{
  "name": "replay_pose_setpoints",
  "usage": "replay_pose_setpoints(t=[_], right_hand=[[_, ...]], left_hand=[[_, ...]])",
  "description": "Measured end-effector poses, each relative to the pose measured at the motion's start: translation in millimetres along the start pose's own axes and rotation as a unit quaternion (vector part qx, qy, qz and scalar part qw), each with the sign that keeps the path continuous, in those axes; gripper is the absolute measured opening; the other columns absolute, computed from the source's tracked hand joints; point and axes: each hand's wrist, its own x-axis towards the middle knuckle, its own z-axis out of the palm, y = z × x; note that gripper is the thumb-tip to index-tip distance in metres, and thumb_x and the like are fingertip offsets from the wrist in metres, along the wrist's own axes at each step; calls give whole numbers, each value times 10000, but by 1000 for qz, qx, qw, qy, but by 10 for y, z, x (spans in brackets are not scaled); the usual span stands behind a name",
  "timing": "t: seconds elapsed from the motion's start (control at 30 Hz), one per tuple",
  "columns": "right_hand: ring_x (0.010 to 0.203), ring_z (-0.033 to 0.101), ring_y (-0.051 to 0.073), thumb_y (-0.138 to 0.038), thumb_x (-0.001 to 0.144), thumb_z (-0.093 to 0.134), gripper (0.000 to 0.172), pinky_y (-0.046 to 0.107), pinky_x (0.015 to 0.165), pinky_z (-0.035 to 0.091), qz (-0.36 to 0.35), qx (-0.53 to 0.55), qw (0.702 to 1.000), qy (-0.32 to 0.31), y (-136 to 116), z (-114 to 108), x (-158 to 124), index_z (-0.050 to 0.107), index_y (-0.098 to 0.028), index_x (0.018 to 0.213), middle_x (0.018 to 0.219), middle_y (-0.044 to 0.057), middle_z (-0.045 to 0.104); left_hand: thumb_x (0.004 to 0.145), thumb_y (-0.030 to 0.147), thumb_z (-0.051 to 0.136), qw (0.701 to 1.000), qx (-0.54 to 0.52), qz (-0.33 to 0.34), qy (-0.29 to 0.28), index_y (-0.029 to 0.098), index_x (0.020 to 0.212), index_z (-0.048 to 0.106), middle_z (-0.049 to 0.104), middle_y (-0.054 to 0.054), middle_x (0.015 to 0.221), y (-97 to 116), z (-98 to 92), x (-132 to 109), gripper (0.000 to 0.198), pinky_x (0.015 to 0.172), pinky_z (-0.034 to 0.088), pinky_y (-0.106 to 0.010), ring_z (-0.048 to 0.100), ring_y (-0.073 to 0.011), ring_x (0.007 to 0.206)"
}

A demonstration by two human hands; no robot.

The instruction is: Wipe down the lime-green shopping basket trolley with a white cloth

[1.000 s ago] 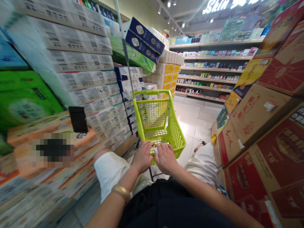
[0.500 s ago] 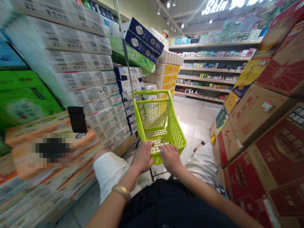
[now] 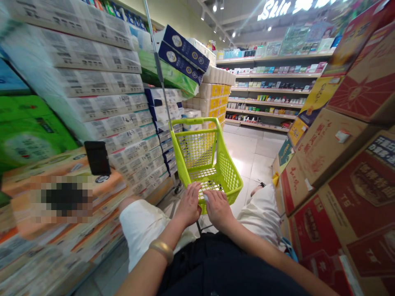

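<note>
A lime-green plastic shopping cart (image 3: 227, 174) stands right in front of me, its basket holding nothing that I can see. At its near rim my left hand (image 3: 189, 204) has its fingers bent over the edge, and a gold bangle (image 3: 161, 250) circles that wrist. My right hand (image 3: 218, 209) lies beside it, a narrow gap away, fingers curled over the same rim. By the right thumb shows a small white patch that I cannot make out. A thin metal pole (image 3: 159, 68) rises from the cart's far left corner.
Wrapped paper packs (image 3: 108, 84) are stacked high on my left, with a black phone-like object (image 3: 97, 158) upright on an orange pack (image 3: 119, 181). Cardboard cartons (image 3: 331, 142) line the right side. A tiled floor (image 3: 239, 142) leads to shelves (image 3: 265, 89) of small goods.
The view has shifted slightly, so the stacks and shelves sit a little further left. Both hands stay at the cart's near rim, the right one now slightly closer to the left.
</note>
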Motion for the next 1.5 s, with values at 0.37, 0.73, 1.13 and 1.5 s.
replay_pose_setpoints(t=[0.37, 0.73, 1.13, 1.5], right_hand=[[1047, 495, 225, -102, 852, 457, 363, 373, 955, 351, -40, -15, 998, 44, -125, 114, 7, 547, -150, 1200, 1127, 110, 613], [1058, 490, 224, -54, 822, 441, 354, 380, 985, 306, 34, -45, 994, 99, 241, -71, -144, 576, -161, 1131, 1072, 94, 615], [1005, 493, 219, -83, 830, 486, 313, 356, 955, 332, 8, -33, 997, 63, 234, -83, -80, 600, -181, 1105, 1021, 75, 619], [1021, 486, 218, -99, 836, 487, 421, 355, 958, 335, -46, -31, 998, 26, 5, 37, -39, 548, -186, 1244, 1101, 87, 604]], left_hand=[[661, 54, 487, 999, -6, -12, 35, 112, 1233, 425, 429, -187, 1354, -41, 116, -63, 578, 1137, 316, -575, 226, -330, 1413], [641, 12, 467, 1000, 9, -27, 6, 155, 1137, 475, 441, -141, 1352, 26, 44, -44, 516, 1152, 320, -544, 204, -306, 1433], [671, 8, 466, 999, 29, -24, -9, 159, 1132, 472, 447, -141, 1363, 26, 49, -23, 485, 1157, 322, -517, 188, -284, 1443], [658, 2, 458, 999, 29, -23, -8, 175, 1184, 442, 431, -135, 1371, 8, 70, -35, 554, 1130, 345, -563, 181, -297, 1448]])
